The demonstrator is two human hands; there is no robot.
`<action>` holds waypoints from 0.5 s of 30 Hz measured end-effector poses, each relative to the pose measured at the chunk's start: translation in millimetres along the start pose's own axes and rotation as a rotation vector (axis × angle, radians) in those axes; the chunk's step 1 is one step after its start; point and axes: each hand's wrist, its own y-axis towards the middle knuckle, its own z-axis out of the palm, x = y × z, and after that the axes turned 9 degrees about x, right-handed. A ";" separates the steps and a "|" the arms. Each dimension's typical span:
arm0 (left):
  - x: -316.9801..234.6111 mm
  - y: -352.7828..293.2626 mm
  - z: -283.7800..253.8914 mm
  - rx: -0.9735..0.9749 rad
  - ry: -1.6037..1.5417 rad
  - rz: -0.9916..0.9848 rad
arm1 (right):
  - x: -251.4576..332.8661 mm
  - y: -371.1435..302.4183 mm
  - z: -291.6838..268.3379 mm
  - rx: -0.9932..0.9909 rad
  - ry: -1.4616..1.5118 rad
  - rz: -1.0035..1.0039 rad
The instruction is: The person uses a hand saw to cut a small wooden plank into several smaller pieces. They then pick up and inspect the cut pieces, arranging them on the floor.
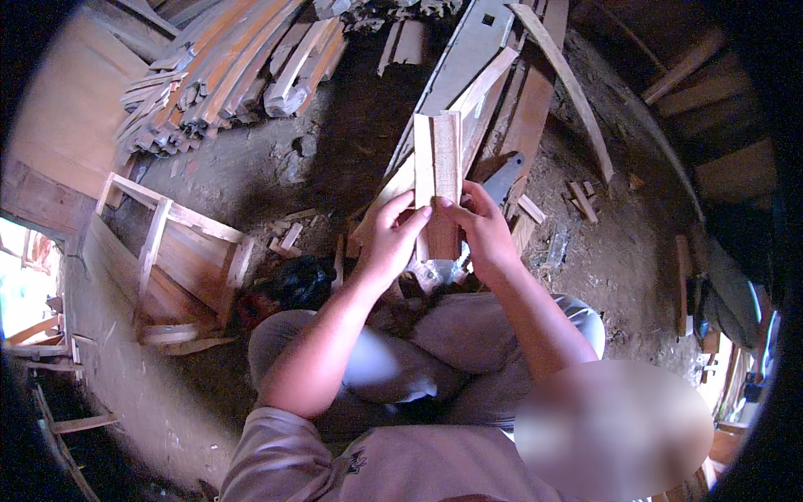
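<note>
A seated person's left hand [395,233] has its grip closed on a pale wooden strip [424,155]; the right hand [487,232] pinches a browner board [447,159] beside it — both raised just beyond the knees. They're seemingly being matched; next calls for steady, even edges.

A rough woodworking workshop with a bare earth floor [623,251]. Toward the floor's far left corner lies a large pile of long, squared timbers [234,63]. Nearer the floor's left edge is an open wooden frame [153,238] made of plain rails. Long planks [537,96] stretch from the middle toward the far edge, with a grey, saw-like blade [502,177] over them. Short wood offcuts [583,202] lie scattered to their right.
</note>
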 end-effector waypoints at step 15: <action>4.2 -6.8 12.8 0.078 0.119 -0.127 | -32.6 -0.5 13.1 -0.149 -0.235 -0.251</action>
